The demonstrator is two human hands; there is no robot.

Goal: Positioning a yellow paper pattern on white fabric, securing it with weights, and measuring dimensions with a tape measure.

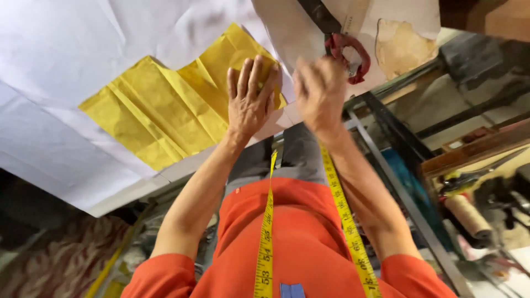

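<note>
The person's left hand lies flat, fingers spread, pressing the creased yellow fabric down on the white paper-covered table; this looks like smoothing and steadying the cloth before cutting. The right hand hovers blurred just beside the red-handled scissors, whether curled or spread cannot be told; a firm hold on the handles seems the likely next need.
</note>
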